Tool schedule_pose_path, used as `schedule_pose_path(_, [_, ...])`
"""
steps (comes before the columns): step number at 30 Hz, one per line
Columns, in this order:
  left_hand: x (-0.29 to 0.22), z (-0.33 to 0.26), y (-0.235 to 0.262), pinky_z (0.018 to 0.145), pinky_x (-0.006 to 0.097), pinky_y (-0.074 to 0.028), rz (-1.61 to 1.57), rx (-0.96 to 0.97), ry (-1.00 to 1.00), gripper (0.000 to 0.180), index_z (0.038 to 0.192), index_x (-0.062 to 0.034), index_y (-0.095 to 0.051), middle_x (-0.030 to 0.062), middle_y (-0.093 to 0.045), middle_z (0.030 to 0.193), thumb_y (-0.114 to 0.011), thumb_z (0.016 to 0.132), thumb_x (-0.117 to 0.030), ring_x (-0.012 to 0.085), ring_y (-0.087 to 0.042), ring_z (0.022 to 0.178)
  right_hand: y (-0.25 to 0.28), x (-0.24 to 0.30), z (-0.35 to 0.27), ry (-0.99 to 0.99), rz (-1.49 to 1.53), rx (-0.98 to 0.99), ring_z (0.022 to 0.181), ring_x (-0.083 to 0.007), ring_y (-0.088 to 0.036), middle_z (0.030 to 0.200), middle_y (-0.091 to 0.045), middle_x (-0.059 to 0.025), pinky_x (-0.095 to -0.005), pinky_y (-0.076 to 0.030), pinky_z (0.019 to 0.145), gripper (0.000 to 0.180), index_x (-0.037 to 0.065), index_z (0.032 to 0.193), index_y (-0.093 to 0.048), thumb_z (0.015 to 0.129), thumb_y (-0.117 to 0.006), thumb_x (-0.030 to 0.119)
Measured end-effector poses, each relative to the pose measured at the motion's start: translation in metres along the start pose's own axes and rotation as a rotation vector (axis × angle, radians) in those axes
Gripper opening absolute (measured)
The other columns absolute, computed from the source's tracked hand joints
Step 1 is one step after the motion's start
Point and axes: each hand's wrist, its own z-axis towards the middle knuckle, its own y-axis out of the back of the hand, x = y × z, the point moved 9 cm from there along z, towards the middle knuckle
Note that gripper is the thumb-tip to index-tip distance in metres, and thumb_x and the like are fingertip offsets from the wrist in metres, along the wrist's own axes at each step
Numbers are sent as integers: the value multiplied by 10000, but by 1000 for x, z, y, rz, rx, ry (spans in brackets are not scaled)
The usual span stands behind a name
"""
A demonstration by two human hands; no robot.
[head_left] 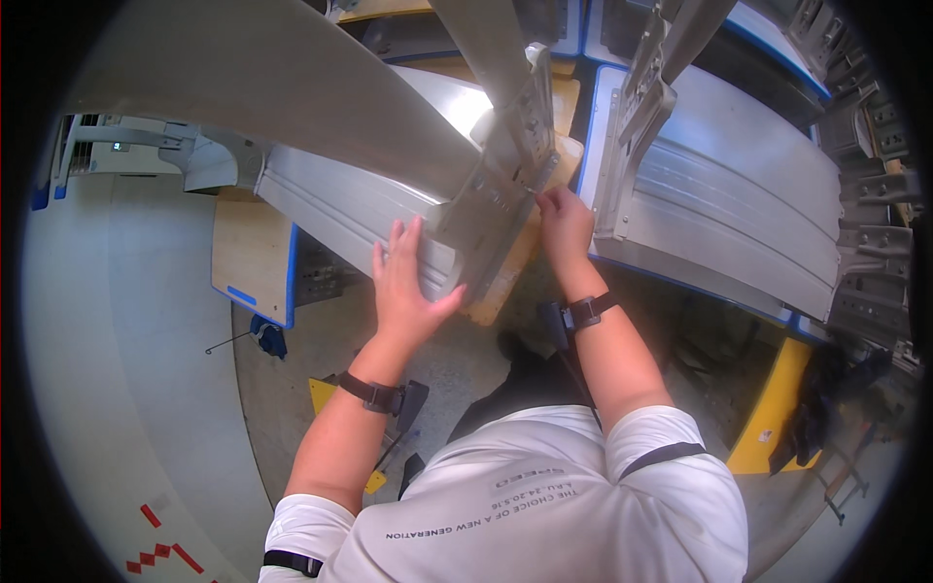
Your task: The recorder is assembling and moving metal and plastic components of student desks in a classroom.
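Note:
In front of me stands a large grey sheet-metal assembly. It has a ribbed panel (335,199), a wide smooth arm (282,87) rising toward the upper left, and an upright end plate (486,228) with holes along it. My left hand (406,296) is open, its fingers spread against the panel's near end and its thumb by the end plate's lower edge. At the far side of that plate, the fingers of my right hand (567,225) are pinched together close to its edge. Whatever lies between those fingertips is too small to make out.
A similar metal assembly (724,185) rests on a blue-edged table at the right. More metal brackets (880,219) crowd the far right. Wooden boards (253,253) with blue edging are at the left. A yellow panel (773,408) stands low on the right, with dark cloth beside it.

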Motion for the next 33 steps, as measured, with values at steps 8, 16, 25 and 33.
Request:
schedule_pose_path(8, [-3,-1,0,1105,530,-160,7,6,1,971,1422,-68,-280,140,-412,1400,-777,613,-273,326,-313,1352,12,1,-12,-15,28,-89,706,-350,-592,767,-618,-151,-416,-457,615,113,29,767,-603,789,-660,124])
schedule_pose_path(16, [-4,0,0,1096,550,-166,-24,1,4,931,1378,-53,-323,142,-426,1375,-784,599,-270,347,-288,1363,17,-27,-24,-93,90,-142,742,-336,-596,792,-620,-155,-390,-463,653,76,34,831,-595,824,-620,105])
schedule_pose_path(25, [-2,-3,1,1104,529,-160,11,-11,-12,968,1421,-68,-280,145,-412,1397,-776,621,-297,328,-307,1353,16,-36,-67,-374,502,27,644,-101,-560,722,-590,-40,-262,-437,559,149,9,861,-579,909,-584,150])
schedule_pose_path(33, [-13,-9,23,1103,549,-155,-121,-24,-53,870,1361,-39,-344,162,-422,1371,-778,654,-302,343,-286,1363,65,28,-98,-290,717,328,646,-79,-540,711,-564,-7,-210,-436,574,154,19,921,-573,933,-570,172])
